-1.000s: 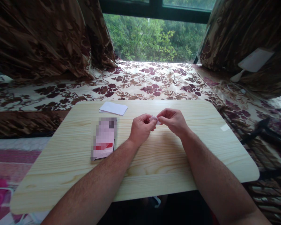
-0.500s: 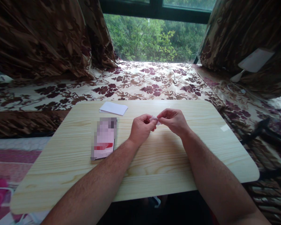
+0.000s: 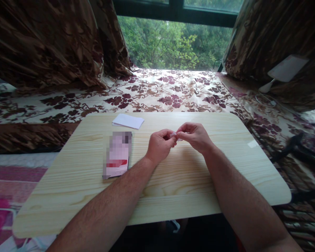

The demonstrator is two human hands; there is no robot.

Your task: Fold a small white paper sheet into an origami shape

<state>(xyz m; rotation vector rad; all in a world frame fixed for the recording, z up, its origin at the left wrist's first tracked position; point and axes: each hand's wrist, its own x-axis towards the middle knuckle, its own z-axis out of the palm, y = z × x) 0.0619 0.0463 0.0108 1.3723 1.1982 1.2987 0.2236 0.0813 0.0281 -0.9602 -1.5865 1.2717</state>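
My left hand (image 3: 159,145) and my right hand (image 3: 195,135) meet over the middle of a pale wooden table (image 3: 173,189). Both pinch one small folded piece of white paper (image 3: 174,135) between their fingertips; most of it is hidden by the fingers. The hands hover just above the tabletop. Left of my left hand lies a pink-and-red booklet (image 3: 117,154), flat on the wood. A small stack of white paper sheets (image 3: 127,121) lies near the table's far edge.
The table stands on a bed covered with a flowered cloth (image 3: 157,91). Brown flowered curtains (image 3: 47,42) hang on both sides of a window with green trees (image 3: 170,42). A white charger and cable (image 3: 267,94) lie at the right.
The fingertips have closed a little tighter round the paper, so less of it shows. Otherwise the hands stay in place.
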